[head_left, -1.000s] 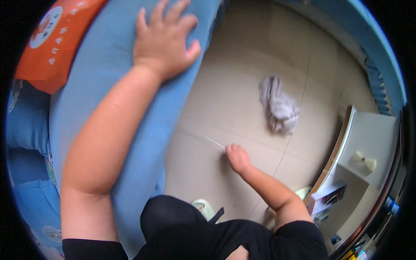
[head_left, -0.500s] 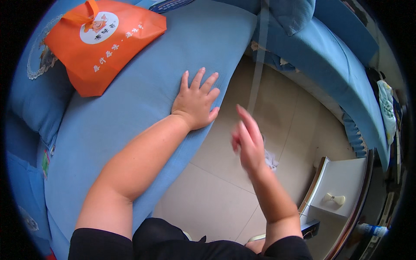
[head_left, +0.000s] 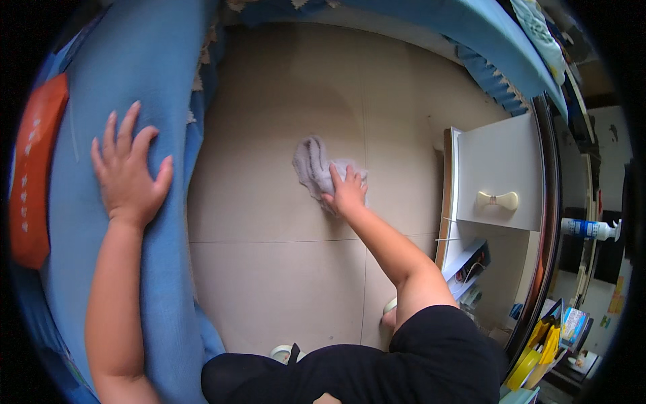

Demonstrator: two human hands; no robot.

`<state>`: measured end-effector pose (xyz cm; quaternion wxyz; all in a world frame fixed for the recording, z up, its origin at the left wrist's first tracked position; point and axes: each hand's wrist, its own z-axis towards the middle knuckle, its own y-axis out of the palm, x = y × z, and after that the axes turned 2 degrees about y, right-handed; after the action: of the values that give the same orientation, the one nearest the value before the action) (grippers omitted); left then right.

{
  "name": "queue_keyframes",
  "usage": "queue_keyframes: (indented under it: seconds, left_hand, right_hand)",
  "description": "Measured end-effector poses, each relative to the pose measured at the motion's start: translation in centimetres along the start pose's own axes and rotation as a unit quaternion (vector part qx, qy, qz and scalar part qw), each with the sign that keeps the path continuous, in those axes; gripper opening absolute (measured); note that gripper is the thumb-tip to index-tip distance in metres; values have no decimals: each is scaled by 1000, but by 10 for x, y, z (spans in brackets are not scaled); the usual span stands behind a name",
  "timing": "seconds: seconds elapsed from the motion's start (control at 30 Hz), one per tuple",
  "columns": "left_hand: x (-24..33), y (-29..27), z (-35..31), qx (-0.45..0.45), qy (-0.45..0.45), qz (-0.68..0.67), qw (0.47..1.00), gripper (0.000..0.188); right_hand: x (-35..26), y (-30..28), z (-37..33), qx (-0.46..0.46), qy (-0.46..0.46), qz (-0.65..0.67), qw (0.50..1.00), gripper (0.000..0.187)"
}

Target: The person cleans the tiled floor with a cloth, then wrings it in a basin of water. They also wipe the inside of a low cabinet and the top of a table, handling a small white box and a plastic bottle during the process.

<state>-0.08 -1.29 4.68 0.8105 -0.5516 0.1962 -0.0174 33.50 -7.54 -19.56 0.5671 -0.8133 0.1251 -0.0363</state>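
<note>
My left hand (head_left: 128,168) lies flat, fingers spread, on the blue-covered sofa seat (head_left: 155,40). Down at the floor, my right hand (head_left: 348,192) rests on a crumpled grey cloth (head_left: 311,161). Its fingers are apart over the cloth's right part, the thumb at the near side; the palm's underside is hidden. The cloth's left part lies folded and uncovered on the tiles.
Beige tiled floor (head_left: 276,276) surrounds the cloth. An orange bag (head_left: 37,175) sits on the sofa at far left. To the right stands a white cabinet (head_left: 494,158) with a pale handle (head_left: 498,200), a spray bottle (head_left: 592,229) beyond. Another blue-covered seat (head_left: 431,20) curves behind.
The view has swung down and right, bringing the cloth into full sight. My right hand has gone from mid-air down onto it. My left hand still presses on the sofa.
</note>
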Motion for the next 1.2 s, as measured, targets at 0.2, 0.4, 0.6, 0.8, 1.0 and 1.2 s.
queue_keyframes:
  seconds: [0.2,0.4,0.6,0.8,1.0,1.2]
  left_hand:
    - [-9,14,-2,41,37,49,997,35]
    - [-10,26,-1,52,61,64,995,36]
    - [-11,34,3,58,100,78,990,39]
    - [-14,30,1,55,124,96,986,40]
    - [-9,35,8,60,152,103,981,41]
    - [-8,35,7,61,145,111,981,41]
  right_hand:
    - [59,13,42,-176,-116,300,930,57]
    - [189,-8,138,44,75,268,959,55]
    - [249,-6,195,95,195,172,961,67]
    - [224,-16,235,48,323,106,939,74]
    - [216,-3,273,152,186,75,968,65]
    - [246,0,246,195,71,76,975,40]
